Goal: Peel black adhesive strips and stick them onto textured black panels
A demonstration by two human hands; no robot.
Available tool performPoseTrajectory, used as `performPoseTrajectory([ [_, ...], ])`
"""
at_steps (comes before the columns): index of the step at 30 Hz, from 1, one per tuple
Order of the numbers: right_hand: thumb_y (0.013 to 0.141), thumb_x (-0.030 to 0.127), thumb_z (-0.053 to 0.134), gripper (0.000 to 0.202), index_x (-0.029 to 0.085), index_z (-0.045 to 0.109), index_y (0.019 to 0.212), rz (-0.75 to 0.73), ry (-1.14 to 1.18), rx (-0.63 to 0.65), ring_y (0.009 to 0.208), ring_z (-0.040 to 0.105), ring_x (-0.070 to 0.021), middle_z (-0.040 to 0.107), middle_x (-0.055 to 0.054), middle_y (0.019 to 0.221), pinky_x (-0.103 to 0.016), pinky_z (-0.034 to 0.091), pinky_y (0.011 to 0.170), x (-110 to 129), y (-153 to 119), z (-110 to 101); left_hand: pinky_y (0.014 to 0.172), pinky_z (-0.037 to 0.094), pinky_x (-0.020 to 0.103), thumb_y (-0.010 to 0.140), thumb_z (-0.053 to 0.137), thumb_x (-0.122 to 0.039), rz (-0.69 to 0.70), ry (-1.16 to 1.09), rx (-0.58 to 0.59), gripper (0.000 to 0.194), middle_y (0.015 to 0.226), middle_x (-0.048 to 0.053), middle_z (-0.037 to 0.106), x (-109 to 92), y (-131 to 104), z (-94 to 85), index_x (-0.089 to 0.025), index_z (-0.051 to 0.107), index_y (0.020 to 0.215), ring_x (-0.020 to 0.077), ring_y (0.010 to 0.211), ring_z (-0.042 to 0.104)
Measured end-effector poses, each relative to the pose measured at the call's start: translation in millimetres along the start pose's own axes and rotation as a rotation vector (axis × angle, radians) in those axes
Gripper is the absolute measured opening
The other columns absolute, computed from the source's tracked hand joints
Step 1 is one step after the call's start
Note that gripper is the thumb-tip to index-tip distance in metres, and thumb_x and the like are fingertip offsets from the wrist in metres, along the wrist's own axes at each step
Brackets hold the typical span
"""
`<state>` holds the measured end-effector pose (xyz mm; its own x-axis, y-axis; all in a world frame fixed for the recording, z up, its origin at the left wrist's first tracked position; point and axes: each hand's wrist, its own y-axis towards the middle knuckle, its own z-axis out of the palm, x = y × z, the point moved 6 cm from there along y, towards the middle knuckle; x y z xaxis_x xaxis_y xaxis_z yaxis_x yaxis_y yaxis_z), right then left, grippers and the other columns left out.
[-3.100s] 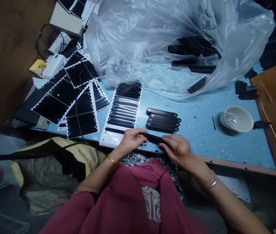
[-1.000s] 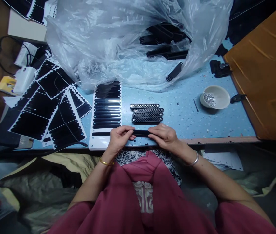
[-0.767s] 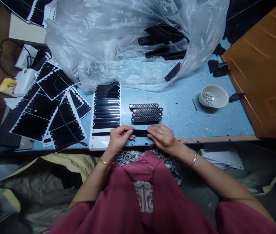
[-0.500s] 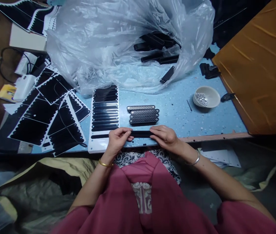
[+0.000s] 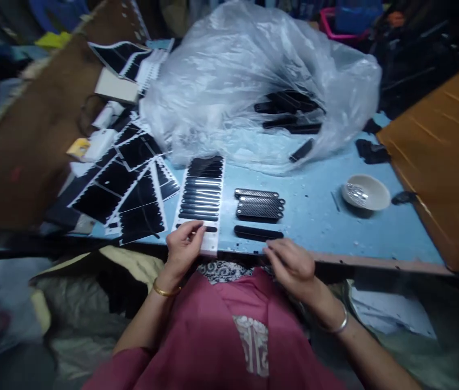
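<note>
My left hand is over the lower end of a white sheet of black strips, thumb and fingertips pinched beside the lowest strip; whether they grip anything is too small to tell. A black bar lies flat on the blue table, between my hands. Just below its right end, my right hand hovers at the table edge, fingers slightly apart and nothing visible in them. Behind the bar sits a small stack of black bars with a mesh pattern.
A large clear plastic bag with black pieces stands at the back. More black sticker sheets are heaped at left. On the right are a white bowl of small metal parts and a brown panel.
Both hands have let go of the black bar, which now lies on the table. My left hand has moved left onto the sheet, my right hand slightly back. The camera view has shifted.
</note>
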<state>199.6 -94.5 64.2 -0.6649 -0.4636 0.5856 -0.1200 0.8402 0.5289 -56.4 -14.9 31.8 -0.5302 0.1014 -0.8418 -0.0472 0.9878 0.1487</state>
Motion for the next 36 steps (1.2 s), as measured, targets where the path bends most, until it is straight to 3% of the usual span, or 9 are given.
performPoseTrajectory([
  [3,0.088,0.007,0.054,0.029,0.019,0.064,0.112,-0.170,0.173,0.182,0.091,0.067,-0.0227,0.072,-0.011,0.097,-0.037,0.056,0.078,42,19,56,0.054,0.041,0.021,0.076,0.070,-0.035,-0.027,0.252,-0.266,0.020,0.058,-0.001,0.059,33,-12,-57.4,-0.018,0.066,0.067,0.0103,0.051,0.050],
  [5,0.088,0.010,0.054,0.027,0.014,0.064,0.113,-0.260,0.165,0.221,0.106,0.063,-0.0274,0.070,-0.015,0.108,-0.043,0.053,0.088,57,33,101,0.053,0.037,0.021,0.075,0.070,-0.037,-0.115,0.306,-0.352,0.025,0.053,-0.003,0.053,59,-27,-79.2,-0.018,0.062,0.060,0.0098,0.049,0.046],
  [8,0.087,0.020,0.060,0.028,0.008,0.065,0.112,-0.239,-0.022,0.296,0.114,0.058,-0.0368,0.067,-0.022,0.115,-0.050,0.050,0.085,57,48,165,0.053,0.036,0.021,0.076,0.067,-0.041,-0.306,0.187,-0.351,0.029,0.052,-0.002,0.054,90,-50,-81.5,-0.017,0.065,0.060,0.0101,0.051,0.047],
  [10,0.089,0.026,0.060,0.029,0.007,0.066,0.110,-0.234,-0.121,0.383,0.119,0.054,-0.0407,0.065,-0.024,0.121,-0.052,0.047,0.084,54,46,190,0.054,0.036,0.021,0.074,0.069,-0.043,-0.416,0.013,-0.298,0.030,0.054,-0.002,0.057,101,-61,-69.6,-0.015,0.069,0.063,0.0105,0.053,0.049],
  [14,0.092,0.027,0.056,0.023,0.014,0.070,0.104,-0.304,-0.057,0.421,0.124,0.052,-0.0368,0.069,-0.016,0.118,-0.048,0.044,0.088,55,21,184,0.056,0.039,0.021,0.062,0.079,-0.038,-0.603,-0.510,-0.186,0.028,0.059,0.000,0.063,103,-72,-42.6,-0.012,0.072,0.069,0.0105,0.056,0.051],
  [19,0.089,0.033,0.062,0.023,0.018,0.072,0.104,-0.225,0.081,0.263,0.110,0.063,-0.0314,0.074,-0.012,0.106,-0.044,0.048,0.085,47,12,161,0.062,0.042,0.022,0.054,0.085,-0.024,-0.725,-0.955,-0.079,0.028,0.068,0.004,0.068,82,-80,-21.6,-0.009,0.073,0.074,0.0104,0.060,0.056],
  [26,0.090,0.030,0.059,0.021,0.020,0.072,0.102,-0.103,0.264,0.321,0.108,0.065,-0.0284,0.075,-0.010,0.102,-0.046,0.052,0.090,36,32,173,0.062,0.040,0.021,0.055,0.084,-0.022,-0.661,-1.061,-0.011,0.026,0.069,0.004,0.068,58,-64,-7.5,-0.008,0.074,0.075,0.0097,0.060,0.055],
  [33,0.095,0.022,0.046,0.026,0.017,0.066,0.109,-0.095,0.278,0.279,0.100,0.067,-0.0266,0.072,-0.014,0.104,-0.046,0.054,0.087,42,29,174,0.062,0.040,0.021,0.056,0.084,-0.022,-0.621,-1.046,0.013,0.022,0.066,0.003,0.067,60,-53,-10.2,-0.009,0.074,0.071,0.0097,0.060,0.055],
  [36,0.097,0.026,0.042,0.028,0.016,0.067,0.102,0.043,0.346,0.248,0.092,0.068,-0.0258,0.073,-0.014,0.096,-0.044,0.055,0.083,38,32,178,0.064,0.042,0.023,0.057,0.085,-0.024,-0.632,-1.017,0.023,0.027,0.069,0.004,0.069,62,-55,-12.6,-0.008,0.075,0.076,0.0118,0.063,0.057],
])
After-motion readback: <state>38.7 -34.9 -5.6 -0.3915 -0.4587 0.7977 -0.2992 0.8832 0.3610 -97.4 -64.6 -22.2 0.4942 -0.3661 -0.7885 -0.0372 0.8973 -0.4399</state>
